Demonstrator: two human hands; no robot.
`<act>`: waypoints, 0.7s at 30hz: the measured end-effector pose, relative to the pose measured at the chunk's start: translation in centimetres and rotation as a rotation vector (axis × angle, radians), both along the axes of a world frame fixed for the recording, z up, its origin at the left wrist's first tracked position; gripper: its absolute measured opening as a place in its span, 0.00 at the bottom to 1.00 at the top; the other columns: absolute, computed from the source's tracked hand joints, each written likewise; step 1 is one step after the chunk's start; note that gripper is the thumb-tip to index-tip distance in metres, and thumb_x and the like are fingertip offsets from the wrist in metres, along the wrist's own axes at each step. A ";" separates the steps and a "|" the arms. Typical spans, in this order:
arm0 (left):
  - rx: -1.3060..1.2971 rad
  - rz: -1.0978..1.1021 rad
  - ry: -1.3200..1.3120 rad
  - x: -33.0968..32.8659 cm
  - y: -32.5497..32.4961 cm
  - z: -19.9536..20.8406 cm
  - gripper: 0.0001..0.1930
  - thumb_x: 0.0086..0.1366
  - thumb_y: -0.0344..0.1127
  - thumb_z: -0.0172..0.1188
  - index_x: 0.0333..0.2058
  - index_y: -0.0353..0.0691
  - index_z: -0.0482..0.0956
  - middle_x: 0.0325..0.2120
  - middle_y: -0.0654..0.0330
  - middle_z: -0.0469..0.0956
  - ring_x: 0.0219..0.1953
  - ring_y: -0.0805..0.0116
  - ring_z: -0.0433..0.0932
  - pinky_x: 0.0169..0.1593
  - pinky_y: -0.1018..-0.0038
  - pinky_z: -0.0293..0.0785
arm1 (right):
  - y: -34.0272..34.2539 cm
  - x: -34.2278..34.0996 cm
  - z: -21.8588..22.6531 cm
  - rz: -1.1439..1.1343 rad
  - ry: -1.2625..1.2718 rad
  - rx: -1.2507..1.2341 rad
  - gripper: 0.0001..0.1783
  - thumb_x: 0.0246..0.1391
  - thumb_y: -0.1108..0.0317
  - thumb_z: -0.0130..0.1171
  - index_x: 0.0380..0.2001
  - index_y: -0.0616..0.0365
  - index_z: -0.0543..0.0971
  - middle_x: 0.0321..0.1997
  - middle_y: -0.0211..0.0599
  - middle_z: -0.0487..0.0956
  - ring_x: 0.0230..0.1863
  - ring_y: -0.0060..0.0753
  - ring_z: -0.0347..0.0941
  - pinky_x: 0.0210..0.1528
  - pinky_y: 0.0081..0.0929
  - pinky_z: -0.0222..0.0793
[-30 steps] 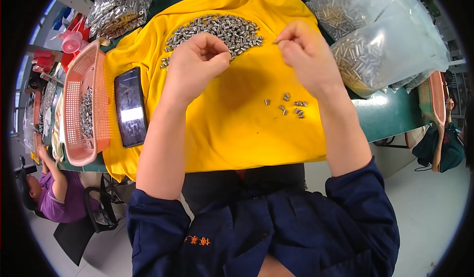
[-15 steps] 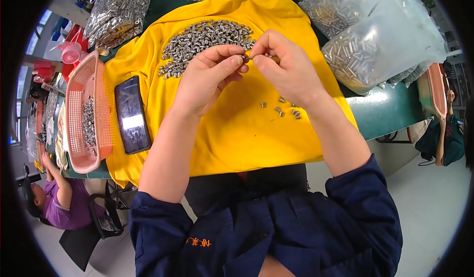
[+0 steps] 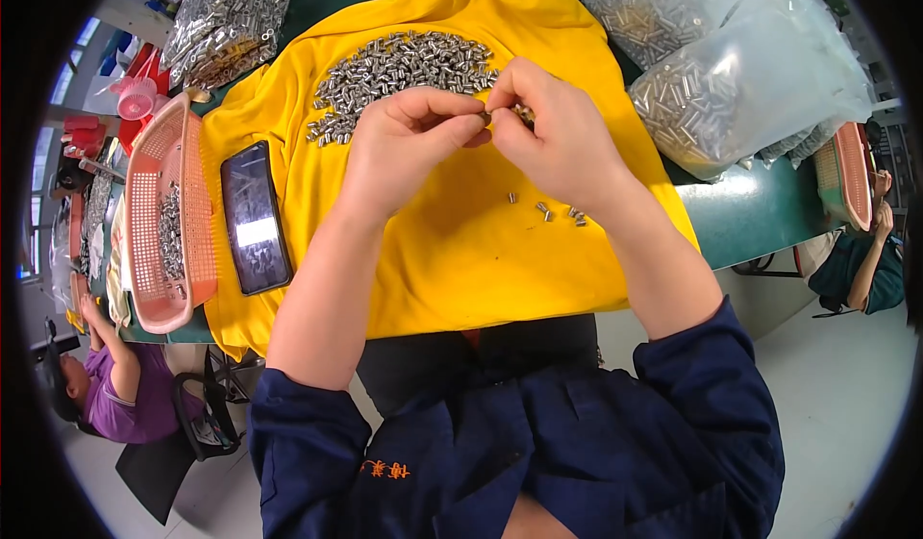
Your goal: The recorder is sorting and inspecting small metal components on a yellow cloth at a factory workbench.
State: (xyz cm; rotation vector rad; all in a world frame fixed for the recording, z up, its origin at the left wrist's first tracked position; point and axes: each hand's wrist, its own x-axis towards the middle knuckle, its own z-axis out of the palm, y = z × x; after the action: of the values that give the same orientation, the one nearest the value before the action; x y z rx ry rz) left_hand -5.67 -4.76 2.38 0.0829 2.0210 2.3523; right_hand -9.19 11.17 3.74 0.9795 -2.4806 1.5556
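Note:
Over the yellow cloth (image 3: 461,279), my left hand (image 3: 409,145) and my right hand (image 3: 558,135) meet fingertip to fingertip. Both are closed in a pinch around something tiny, mostly hidden by the fingers. A brassy glint shows by the curled fingers of my right hand, too small to name. Just beyond the hands lies a heap of short silver metal sleeves (image 3: 394,73). A few loose sleeves (image 3: 545,212) are scattered on the cloth below my right hand.
Left of the cloth stands a pink plastic basket (image 3: 199,241) holding more metal pieces, with a black phone (image 3: 256,222) beside it. Clear bags of metal parts (image 3: 692,106) crowd the right; another bag (image 3: 231,25) sits far left. Co-workers sit at both sides.
My fingertips have drawn closer together, the right hand shifting slightly left, so the small piece between them is more covered. Fewer loose sleeves show beside my right hand.

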 end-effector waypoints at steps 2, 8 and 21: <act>0.113 -0.020 -0.037 -0.3 -0.2 -0.4 0.05 0.53 0.24 0.55 0.30 0.32 0.75 0.28 0.59 0.76 0.29 0.72 0.76 0.36 0.80 0.73 | 0.1 -0.4 0.0 0.013 -0.062 -0.048 0.04 0.42 0.71 0.48 0.24 0.59 0.68 0.16 0.36 0.69 0.18 0.30 0.65 0.22 0.24 0.60; -0.689 -0.250 0.247 0.8 1.5 -0.4 0.09 0.47 0.26 0.54 0.30 0.37 0.76 0.27 0.59 0.77 0.30 0.69 0.76 0.35 0.77 0.71 | 1.8 -2.0 0.8 -0.091 -0.341 -0.249 0.04 0.45 0.71 0.48 0.25 0.60 0.69 0.18 0.23 0.65 0.19 0.12 0.57 0.20 0.13 0.54; -1.415 0.136 0.338 -2.0 -0.6 0.1 0.06 0.48 0.33 0.57 0.25 0.38 0.74 0.24 0.57 0.73 0.29 0.57 0.72 0.33 0.68 0.68 | 1.2 -1.3 0.8 -0.085 -0.207 -0.227 0.05 0.42 0.71 0.49 0.24 0.61 0.69 0.19 0.30 0.70 0.20 0.19 0.62 0.23 0.18 0.59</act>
State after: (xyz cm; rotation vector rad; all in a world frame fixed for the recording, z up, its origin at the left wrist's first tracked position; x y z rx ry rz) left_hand -7.64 -5.32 2.45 0.2847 3.3274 0.4781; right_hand -10.50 12.34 4.49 0.7039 -2.3619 1.9450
